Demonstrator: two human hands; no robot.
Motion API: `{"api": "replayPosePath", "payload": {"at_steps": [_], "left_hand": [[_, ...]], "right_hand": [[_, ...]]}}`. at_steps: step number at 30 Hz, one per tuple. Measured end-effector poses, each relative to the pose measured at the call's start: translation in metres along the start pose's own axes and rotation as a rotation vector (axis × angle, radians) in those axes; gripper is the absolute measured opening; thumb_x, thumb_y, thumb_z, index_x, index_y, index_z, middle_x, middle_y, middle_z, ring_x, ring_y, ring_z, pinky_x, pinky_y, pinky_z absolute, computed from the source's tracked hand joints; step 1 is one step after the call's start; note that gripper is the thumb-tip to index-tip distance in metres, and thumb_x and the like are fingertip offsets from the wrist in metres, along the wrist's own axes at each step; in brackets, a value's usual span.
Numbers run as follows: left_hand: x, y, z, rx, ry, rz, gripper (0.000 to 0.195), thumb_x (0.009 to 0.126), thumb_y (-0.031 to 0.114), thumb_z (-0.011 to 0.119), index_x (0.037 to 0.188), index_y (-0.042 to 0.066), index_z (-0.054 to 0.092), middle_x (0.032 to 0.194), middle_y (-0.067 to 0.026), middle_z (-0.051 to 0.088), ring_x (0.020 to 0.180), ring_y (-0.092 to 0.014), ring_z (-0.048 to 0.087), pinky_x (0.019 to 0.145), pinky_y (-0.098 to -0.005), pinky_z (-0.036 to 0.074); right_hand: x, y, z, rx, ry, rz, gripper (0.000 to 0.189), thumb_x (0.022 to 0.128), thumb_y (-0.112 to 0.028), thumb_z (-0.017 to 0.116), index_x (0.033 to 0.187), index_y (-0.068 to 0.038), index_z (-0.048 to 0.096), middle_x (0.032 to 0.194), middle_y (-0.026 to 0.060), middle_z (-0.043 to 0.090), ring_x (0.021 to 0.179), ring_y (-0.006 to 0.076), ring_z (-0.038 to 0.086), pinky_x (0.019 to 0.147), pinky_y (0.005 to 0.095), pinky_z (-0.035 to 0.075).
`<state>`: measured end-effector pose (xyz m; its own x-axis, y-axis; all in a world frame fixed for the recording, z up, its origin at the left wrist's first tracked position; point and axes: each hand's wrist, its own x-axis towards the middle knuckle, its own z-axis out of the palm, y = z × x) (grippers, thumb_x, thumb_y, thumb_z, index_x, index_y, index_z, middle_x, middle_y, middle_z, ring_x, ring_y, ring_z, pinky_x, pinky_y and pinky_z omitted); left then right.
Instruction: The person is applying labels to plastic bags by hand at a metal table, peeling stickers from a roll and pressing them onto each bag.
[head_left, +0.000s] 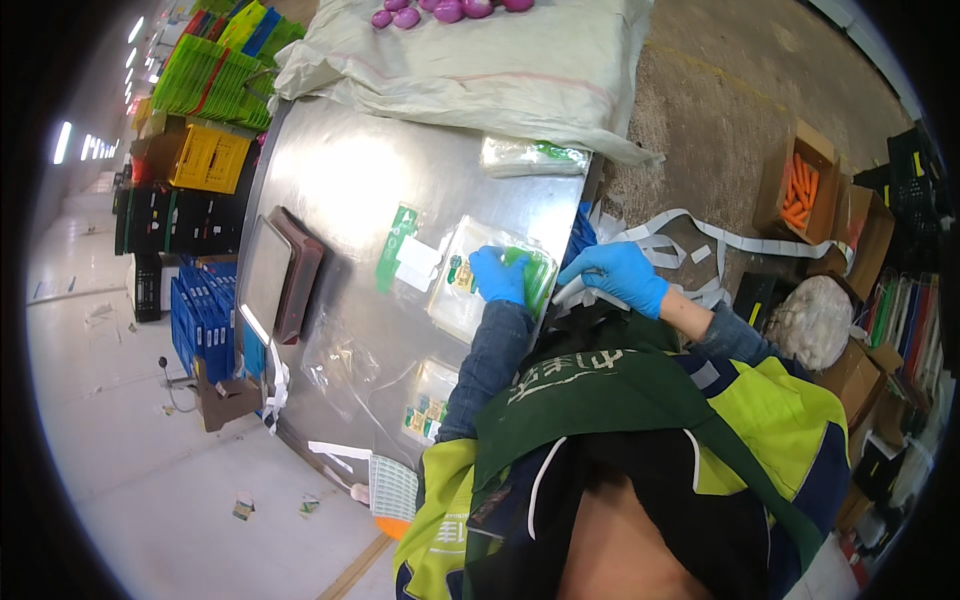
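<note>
My left hand (499, 276), in a blue glove, rests on a stack of clear plastic bags (459, 309) with green printing and small labels. Its thumb and fingers are apart on the top bag. Past the table's right edge, my right hand (622, 276), also gloved in blue, has its fingers curled around a whitish strip (571, 289); part of that strip is hidden under the hand. A bag with a green printed band (396, 251) lies left of the stack, with a white card (418, 262) over it.
Brown-cased scales (296, 281) stand at the steel table's (360, 247) left side. Purple onions (448, 10) lie on a white woven sheet (465, 71) at the far end. White label tape (735, 236) trails rightward near a carton of carrots (801, 187). Blue crates (199, 326) are at left.
</note>
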<state>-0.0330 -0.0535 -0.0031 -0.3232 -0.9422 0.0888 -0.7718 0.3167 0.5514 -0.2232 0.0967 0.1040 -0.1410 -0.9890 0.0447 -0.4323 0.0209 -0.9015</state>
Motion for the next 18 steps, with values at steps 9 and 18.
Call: {"api": "replayPosePath", "payload": {"at_steps": [9,18], "left_hand": [[0.112,-0.07,-0.092,-0.225,-0.799,-0.358,0.017,0.076,0.013,0.072,0.079,-0.001,0.062,0.068,-0.0085,0.064,0.06,-0.018,0.063,0.054,-0.0288,0.052],[0.016,0.043,-0.118,-0.548,-0.366,0.172,0.034,0.082,0.009,0.068,0.116,0.004,0.062,0.101,-0.006,0.064,0.089,-0.014,0.058,0.081,-0.0284,0.047]], "right_hand": [[0.002,-0.004,0.008,0.076,0.095,-0.035,0.023,0.072,-0.002,0.063,0.091,-0.013,0.071,0.106,0.0063,0.067,0.092,0.0271,0.064,0.076,0.0345,0.051],[0.009,0.007,0.009,-0.054,0.077,0.183,0.026,0.075,-0.027,0.065,0.094,-0.009,0.069,0.079,0.0165,0.065,0.072,0.0344,0.064,0.066,0.0385,0.051]]}}
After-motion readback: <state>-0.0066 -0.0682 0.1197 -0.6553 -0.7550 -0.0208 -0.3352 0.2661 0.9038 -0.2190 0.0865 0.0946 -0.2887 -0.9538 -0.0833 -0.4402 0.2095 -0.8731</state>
